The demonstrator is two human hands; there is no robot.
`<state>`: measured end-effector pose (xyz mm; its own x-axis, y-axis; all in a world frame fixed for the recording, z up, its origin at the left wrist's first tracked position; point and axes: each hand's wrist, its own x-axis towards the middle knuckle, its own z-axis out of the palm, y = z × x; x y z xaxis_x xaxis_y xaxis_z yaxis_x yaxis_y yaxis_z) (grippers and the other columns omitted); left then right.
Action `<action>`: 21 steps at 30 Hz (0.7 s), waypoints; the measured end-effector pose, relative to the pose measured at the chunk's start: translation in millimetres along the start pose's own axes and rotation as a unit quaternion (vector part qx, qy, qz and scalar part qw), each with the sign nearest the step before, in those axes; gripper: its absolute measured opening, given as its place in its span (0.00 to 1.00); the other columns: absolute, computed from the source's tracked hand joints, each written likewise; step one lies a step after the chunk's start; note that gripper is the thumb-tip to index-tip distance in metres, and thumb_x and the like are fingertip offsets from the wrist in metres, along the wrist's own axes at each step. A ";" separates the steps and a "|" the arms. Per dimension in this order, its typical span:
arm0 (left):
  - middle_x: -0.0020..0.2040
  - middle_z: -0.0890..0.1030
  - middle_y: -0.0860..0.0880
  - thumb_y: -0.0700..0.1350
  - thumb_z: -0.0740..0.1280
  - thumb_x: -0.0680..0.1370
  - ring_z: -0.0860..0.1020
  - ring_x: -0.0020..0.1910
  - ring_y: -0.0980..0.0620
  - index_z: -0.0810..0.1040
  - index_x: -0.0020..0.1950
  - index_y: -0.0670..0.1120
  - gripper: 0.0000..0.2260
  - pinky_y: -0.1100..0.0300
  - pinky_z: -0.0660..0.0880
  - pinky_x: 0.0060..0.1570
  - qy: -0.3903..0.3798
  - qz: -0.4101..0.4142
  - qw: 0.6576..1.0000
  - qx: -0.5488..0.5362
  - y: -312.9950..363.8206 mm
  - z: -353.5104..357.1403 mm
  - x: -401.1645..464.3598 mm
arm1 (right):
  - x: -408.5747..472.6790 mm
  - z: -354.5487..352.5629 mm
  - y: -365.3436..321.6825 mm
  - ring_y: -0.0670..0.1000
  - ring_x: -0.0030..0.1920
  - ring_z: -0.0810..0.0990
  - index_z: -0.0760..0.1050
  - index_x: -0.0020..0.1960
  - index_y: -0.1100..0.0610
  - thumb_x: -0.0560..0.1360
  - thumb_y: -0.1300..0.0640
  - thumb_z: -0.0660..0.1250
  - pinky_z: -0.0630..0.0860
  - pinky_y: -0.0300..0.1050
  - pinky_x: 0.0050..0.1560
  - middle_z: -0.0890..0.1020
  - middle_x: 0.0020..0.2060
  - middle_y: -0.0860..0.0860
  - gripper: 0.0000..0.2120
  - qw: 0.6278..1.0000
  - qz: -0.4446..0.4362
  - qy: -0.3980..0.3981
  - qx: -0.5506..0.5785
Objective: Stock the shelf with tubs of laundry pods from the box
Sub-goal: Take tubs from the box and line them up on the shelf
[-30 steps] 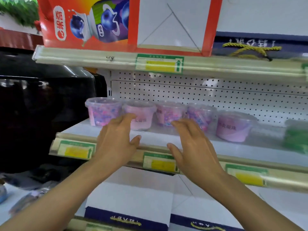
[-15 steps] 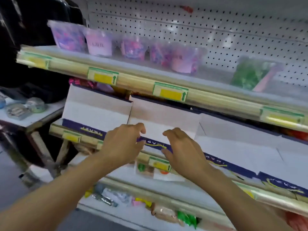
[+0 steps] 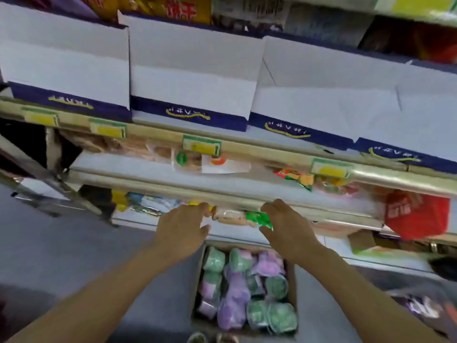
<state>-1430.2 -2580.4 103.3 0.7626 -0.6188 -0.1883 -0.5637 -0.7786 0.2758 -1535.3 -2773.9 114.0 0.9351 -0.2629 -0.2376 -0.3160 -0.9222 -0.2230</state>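
Head: left hand, right hand loose, apparently empty, above box.

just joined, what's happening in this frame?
A person is restocking a store shelf, seen from a head camera looking down. Both hands, left hand and right hand, are empty with fingers loosely spread, reaching forward above an open cardboard box on the floor. The box is packed with green and purple tubs of laundry pods. Neither hand touches a tub yet. Ahead, the shelves hold white and blue cartons and snack packets.
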 end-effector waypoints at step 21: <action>0.57 0.79 0.51 0.50 0.65 0.74 0.78 0.55 0.47 0.72 0.60 0.53 0.15 0.54 0.75 0.51 -0.221 -0.074 0.972 -0.044 7.8 304.9 -6.2 | -35.1 281.7 161.9 0.61 0.54 0.78 0.71 0.59 0.56 0.74 0.56 0.61 0.74 0.49 0.47 0.75 0.57 0.57 0.14 0.969 0.157 -0.174 0.077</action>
<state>-1536.1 -2614.4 -180.8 0.6118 -0.5009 -0.6123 -0.4149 -0.8622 0.2907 -1664.5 -2834.1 -180.1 0.6871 -0.3868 -0.6151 -0.6209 -0.7522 -0.2206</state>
